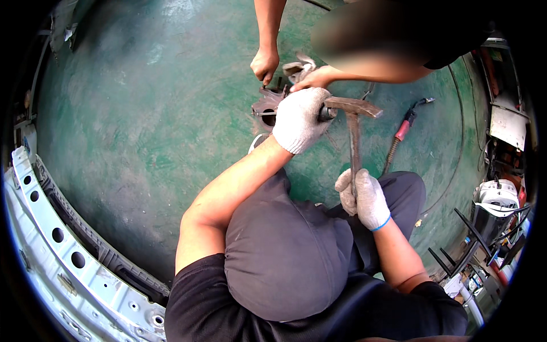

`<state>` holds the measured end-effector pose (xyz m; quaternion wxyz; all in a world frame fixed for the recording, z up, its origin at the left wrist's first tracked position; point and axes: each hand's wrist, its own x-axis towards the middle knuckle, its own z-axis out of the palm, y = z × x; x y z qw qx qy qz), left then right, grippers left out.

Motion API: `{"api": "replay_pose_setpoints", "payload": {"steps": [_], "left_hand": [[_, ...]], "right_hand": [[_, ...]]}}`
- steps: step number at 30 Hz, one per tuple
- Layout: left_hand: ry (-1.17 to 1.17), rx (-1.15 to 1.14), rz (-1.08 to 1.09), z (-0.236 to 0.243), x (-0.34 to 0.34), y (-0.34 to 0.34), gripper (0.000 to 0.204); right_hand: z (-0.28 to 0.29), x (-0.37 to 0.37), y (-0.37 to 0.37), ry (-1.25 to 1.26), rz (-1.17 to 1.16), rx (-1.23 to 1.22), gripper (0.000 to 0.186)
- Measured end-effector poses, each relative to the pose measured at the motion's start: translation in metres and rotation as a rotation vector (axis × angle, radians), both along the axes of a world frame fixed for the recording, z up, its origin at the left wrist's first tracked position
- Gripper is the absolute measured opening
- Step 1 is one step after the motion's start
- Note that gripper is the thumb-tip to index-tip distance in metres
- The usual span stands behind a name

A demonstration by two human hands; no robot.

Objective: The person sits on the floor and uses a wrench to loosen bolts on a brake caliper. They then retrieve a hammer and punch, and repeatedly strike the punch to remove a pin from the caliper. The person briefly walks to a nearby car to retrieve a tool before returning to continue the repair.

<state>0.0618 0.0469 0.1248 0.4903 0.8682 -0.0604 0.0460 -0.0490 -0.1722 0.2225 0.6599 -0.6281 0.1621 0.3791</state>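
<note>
My left hand [302, 119], in a white knit glove, is closed round a dark bar with a blunt round end [327, 113]; the glove hides the rest of it. My right hand [364, 199], also gloved, grips a hammer [354, 134] by its handle. The worn hammer head lies across the bar's end, touching or very close. Just beyond my left glove is a rusty brown metal part [266, 106] with a round hole. A co-worker's bare hand [266, 65] reaches down to that part. Their other hand [313, 80] is beside my left glove, near a blurred greyish thing [299, 68].
A welding torch with a pink handle [403, 130] lies on the green floor [142, 114] to the right. A pale perforated metal panel [62, 239] fills the lower left. Dark metal legs [467, 245] and clutter line the right side. My bent knees are close below my hands.
</note>
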Motion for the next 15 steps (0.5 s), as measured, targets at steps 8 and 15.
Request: {"api": "replay_pose_setpoints", "payload": {"steps": [8, 15], "left_hand": [[-0.061, -0.007, -0.004, 0.004, 0.003, 0.000, 0.023], [-0.061, -0.002, 0.018, -0.001, 0.006, 0.000, 0.023]], "right_hand": [[0.011, 0.008, -0.002, -0.065, -0.055, 0.082, 0.080], [0.013, 0.010, 0.007, 0.048, -0.089, -0.050, 0.076]]}}
